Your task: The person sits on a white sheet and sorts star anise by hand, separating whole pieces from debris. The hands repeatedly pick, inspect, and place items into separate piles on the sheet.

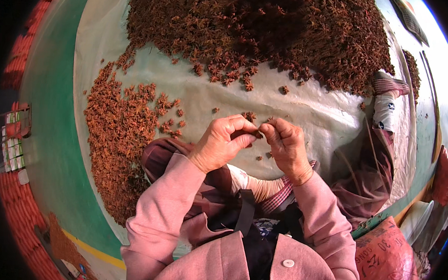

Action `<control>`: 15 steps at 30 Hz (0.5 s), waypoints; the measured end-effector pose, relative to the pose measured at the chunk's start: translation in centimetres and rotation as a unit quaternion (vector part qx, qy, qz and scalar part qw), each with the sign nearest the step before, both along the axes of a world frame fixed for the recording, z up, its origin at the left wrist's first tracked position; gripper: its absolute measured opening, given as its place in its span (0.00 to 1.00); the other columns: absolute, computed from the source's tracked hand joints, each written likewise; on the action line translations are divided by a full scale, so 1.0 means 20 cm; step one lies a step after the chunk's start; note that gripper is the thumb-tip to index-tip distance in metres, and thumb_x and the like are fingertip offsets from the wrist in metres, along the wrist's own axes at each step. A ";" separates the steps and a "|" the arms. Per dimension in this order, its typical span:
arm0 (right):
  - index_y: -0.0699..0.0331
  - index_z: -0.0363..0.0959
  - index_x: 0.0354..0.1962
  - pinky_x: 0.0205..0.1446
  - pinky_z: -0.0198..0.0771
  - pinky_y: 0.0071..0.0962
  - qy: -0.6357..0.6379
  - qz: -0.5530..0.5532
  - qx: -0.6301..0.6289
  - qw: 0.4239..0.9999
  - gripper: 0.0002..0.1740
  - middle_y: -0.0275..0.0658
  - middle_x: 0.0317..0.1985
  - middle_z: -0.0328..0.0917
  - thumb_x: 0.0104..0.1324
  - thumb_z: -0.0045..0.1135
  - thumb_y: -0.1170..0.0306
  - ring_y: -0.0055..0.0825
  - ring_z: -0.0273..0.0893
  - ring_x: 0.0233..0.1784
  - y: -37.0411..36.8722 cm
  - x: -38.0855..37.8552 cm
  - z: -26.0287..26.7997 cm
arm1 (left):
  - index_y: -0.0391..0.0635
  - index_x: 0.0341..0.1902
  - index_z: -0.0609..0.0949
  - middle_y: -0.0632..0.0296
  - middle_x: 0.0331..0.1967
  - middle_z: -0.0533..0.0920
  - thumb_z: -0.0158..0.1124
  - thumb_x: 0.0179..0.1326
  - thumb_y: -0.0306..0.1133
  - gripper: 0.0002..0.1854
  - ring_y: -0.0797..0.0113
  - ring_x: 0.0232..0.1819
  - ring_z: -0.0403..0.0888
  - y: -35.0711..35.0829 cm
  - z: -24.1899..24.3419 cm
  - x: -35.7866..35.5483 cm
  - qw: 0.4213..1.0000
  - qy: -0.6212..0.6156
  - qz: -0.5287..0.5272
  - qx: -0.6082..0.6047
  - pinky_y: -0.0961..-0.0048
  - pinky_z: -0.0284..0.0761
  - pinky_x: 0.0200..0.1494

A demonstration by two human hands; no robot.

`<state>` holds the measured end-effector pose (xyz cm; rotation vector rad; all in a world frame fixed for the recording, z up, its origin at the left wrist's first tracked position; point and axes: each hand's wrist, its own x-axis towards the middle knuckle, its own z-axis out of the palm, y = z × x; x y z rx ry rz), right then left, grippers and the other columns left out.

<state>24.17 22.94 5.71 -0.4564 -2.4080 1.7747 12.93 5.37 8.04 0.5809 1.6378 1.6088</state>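
Observation:
My left hand [226, 140] and my right hand [289, 148] meet in front of my lap with their fingertips almost touching. Pinched between them is a small dark piece of star anise [259, 135], mostly hidden by the fingers. Just beyond the fingertips, a whole star anise pod [250, 116] lies on the pale plastic sheet [199, 97]. A small fragment [260, 158] rests on the sheet below my hands. To the left spreads a lighter, reddish-brown heap of star anise [118, 123]. A much larger, darker pile [222, 29] fills the sheet ahead.
My bent leg and shoe [278, 196] lie under my hands; my other foot [390, 86] reaches the big pile's right edge. A printed red sack [387, 259] stands at my right. Stacked red sacks [19, 205] line the far left, beyond the green floor [47, 111].

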 end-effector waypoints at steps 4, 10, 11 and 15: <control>0.62 0.82 0.34 0.39 0.75 0.40 -0.171 -0.072 0.160 0.970 0.08 0.45 0.27 0.81 0.64 0.62 0.66 0.45 0.81 0.32 0.28 0.04 0.21 | 0.37 0.40 0.84 0.60 0.36 0.82 0.69 0.55 0.19 0.08 0.70 0.37 0.82 -0.18 0.28 -0.12 0.979 0.140 -0.124 -0.079 0.74 0.79 0.41; 0.59 0.81 0.41 0.52 0.72 0.41 -0.230 0.043 0.358 0.904 0.14 0.39 0.43 0.78 0.59 0.66 0.63 0.41 0.76 0.49 0.34 0.11 0.06 | 0.37 0.49 0.81 0.52 0.42 0.81 0.73 0.54 0.28 0.19 0.50 0.43 0.82 -0.22 0.19 -0.27 0.848 0.308 -0.096 -0.421 0.61 0.79 0.49; 0.59 0.80 0.41 0.52 0.72 0.40 -0.195 0.062 0.285 0.937 0.15 0.39 0.42 0.78 0.59 0.66 0.62 0.41 0.76 0.48 0.27 0.12 -0.02 | 0.37 0.49 0.80 0.49 0.41 0.82 0.72 0.57 0.33 0.19 0.50 0.42 0.82 -0.13 0.03 -0.23 0.861 0.368 -0.088 -0.340 0.60 0.79 0.47; 0.59 0.81 0.40 0.50 0.73 0.40 -0.150 0.121 0.306 0.932 0.13 0.39 0.38 0.79 0.60 0.64 0.61 0.42 0.77 0.46 0.18 0.22 -0.15 | 0.42 0.40 0.75 0.48 0.34 0.79 0.74 0.56 0.42 0.20 0.43 0.41 0.80 0.20 -0.48 -0.08 0.831 0.413 -0.060 -0.367 0.53 0.78 0.45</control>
